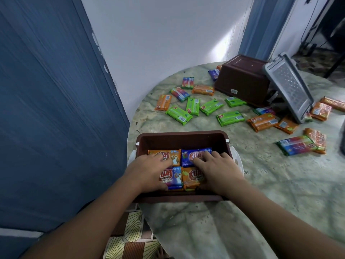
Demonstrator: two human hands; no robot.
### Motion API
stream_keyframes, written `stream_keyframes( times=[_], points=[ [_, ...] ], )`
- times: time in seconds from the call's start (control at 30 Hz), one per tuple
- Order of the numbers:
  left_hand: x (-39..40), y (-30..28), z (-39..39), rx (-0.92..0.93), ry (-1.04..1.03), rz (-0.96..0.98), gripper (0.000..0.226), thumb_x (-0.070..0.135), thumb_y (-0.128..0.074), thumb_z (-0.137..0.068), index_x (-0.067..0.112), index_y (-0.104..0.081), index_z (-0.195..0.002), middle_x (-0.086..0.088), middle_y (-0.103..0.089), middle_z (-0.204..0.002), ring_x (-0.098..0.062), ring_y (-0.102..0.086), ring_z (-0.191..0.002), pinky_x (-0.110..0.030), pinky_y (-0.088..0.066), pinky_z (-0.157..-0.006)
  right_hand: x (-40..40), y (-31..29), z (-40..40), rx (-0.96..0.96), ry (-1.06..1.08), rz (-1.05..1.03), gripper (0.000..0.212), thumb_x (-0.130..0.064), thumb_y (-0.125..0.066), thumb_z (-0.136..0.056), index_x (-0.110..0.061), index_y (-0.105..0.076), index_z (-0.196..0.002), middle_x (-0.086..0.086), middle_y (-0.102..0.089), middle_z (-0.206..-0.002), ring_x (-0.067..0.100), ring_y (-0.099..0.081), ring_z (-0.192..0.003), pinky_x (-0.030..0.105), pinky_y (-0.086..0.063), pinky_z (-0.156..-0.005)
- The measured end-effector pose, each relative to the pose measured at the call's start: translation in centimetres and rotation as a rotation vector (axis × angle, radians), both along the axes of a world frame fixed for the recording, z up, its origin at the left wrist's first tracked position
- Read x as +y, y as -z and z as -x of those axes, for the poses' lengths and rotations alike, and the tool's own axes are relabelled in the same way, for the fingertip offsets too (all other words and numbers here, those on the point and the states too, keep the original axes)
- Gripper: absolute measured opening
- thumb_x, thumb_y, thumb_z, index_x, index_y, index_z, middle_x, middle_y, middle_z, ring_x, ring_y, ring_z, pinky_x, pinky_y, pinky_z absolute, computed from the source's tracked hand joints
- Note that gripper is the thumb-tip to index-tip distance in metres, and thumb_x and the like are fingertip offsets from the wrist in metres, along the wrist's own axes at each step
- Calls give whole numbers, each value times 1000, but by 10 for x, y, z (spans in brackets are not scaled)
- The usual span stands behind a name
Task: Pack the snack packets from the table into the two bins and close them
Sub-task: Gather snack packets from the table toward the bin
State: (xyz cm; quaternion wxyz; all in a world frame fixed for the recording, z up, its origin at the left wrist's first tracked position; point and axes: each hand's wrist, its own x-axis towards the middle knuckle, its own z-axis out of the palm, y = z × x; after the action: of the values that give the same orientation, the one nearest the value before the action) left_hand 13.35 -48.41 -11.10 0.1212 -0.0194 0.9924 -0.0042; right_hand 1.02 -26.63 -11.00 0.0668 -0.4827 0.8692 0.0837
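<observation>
Snack packets under both palms: four showing on top inside the near brown bin (182, 136), two orange, one blue, one mixed-colour. Left hand (149, 171) spread flat, fingers straight, pressing on the orange packet (169, 156) at far left and the mixed-colour one (172, 177) nearer; right hand (217, 170) likewise flat on the blue packet (196, 156) and the near orange one (192, 177). Nothing gripped or pinched, only pressed.

Best done by pushing down evenly with flat fingers, squaring the four into a level layer, edges meeting at the middle, no corner riding up the wall. Worth keeping pressure light, wrappers probably crushable.

Farther out on the marbled table (261, 184): many loose packets, green (193, 106), orange and multicoloured, well apart from the bin. Second brown bin (242, 79) tipped over at the far side, grey lid (288, 86) leaning against it. Plenty left to gather; lids not yet on.
</observation>
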Motion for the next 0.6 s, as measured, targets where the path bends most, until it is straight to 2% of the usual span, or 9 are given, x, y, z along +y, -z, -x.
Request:
stream_keyframes(
  times=[0.17,0.23,0.3,0.33,0.4,0.47,0.53,0.6],
  points=[
    [0,-2,0,39,-19,-9,82,89,-54,-73,38,-43,-137,9,-49,-132,-14,-46,-120,-35,-42,-99,-1,1,0,8,16,12,91,-74,-66,-78,-34,-28,-151,4,-47,-143,28,-47,-125,42,-38,-101],
    [2,-4,-2,150,-70,-44,90,95,-44,-72,35,-45,-139,8,-44,-129,-14,-40,-120,-34,-41,-100,-1,-1,-1,3,29,42,88,-83,-60,-75,-33,-36,-144,2,-50,-135,26,-48,-121,41,-39,-98],
    [2,-3,-4,323,-179,-46,96,95,-40,-73,29,-45,-142,2,-37,-133,-18,-35,-123,-38,-38,-103,0,-4,-2,-30,79,166,81,-90,-47,-75,-33,-46,-132,-1,-52,-122,24,-50,-113,39,-43,-92],
    [1,-2,-4,406,-249,-16,97,94,-40,-74,25,-45,-142,-3,-36,-136,-23,-35,-124,-41,-38,-104,-1,-5,-1,-63,108,254,75,-88,-45,-78,-31,-50,-126,-1,-51,-115,23,-50,-108,39,-46,-89],
    [-2,1,-1,501,-405,21,101,92,-44,-74,18,-43,-143,-11,-36,-139,-31,-36,-125,-47,-36,-105,-3,-7,5,-112,160,438,54,-72,-54,-88,-27,-55,-119,0,-49,-109,24,-49,-102,38,-48,-85],
    [-5,1,4,466,-551,-50,105,88,-56,-73,16,-36,-147,-12,-30,-144,-33,-32,-131,-49,-33,-109,-5,-8,15,-58,186,503,38,-54,-60,-93,-26,-57,-118,2,-50,-110,26,-49,-103,39,-49,-84],
    [-8,0,9,393,-653,-180,110,78,-69,-73,16,-25,-152,-10,-23,-148,-34,-29,-137,-49,-35,-111,-8,-9,25,31,189,530,37,-44,-63,-93,-24,-57,-124,6,-52,-115,29,-51,-106,42,-49,-87],
    [-12,-1,15,341,-721,-337,111,67,-76,-75,17,-18,-154,-10,-22,-148,-34,-36,-137,-48,-40,-109,-12,-10,34,34,221,523,46,-41,-63,-94,-24,-53,-135,8,-50,-127,32,-49,-115,43,-46,-94]
  ],
)
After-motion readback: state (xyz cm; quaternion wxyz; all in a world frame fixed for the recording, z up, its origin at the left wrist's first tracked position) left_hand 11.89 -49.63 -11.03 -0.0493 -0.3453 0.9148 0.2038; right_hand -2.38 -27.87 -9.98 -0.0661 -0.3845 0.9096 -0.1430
